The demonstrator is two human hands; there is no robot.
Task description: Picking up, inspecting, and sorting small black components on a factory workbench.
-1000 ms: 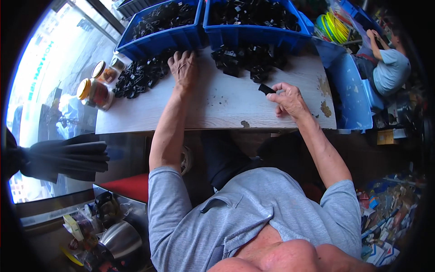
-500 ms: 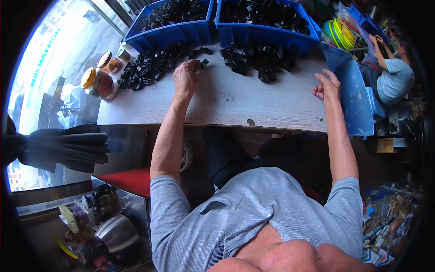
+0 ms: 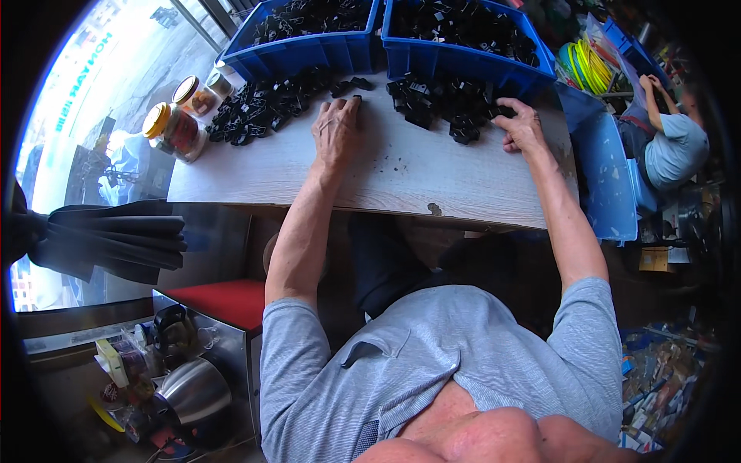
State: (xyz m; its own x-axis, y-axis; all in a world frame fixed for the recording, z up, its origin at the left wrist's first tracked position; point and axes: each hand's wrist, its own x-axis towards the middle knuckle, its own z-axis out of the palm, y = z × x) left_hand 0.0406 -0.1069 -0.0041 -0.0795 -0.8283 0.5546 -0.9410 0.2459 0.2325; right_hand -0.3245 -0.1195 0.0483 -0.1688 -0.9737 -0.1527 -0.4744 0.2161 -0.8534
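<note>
My left hand rests low over the pale tabletop, its fingers curled in. A small black plastic part shows dark at its fingertips, mostly hidden by the fingers. The left heap of black parts lies just beyond and left of this hand. My right hand is at the right edge of the other heap of black parts. Its thumb and forefinger close around one small black part there, while the other fingers bend under.
Two blue bins full of black parts stand along the far edge. Lidded jars stand at the left. A pale blue plastic tub adjoins the table's right side. Another person sits farther right, near yellow coiled tubing.
My right hand has moved left from the table's right side to the right heap and closed on a part. My left hand has shifted slightly right, and the view has moved a little.
</note>
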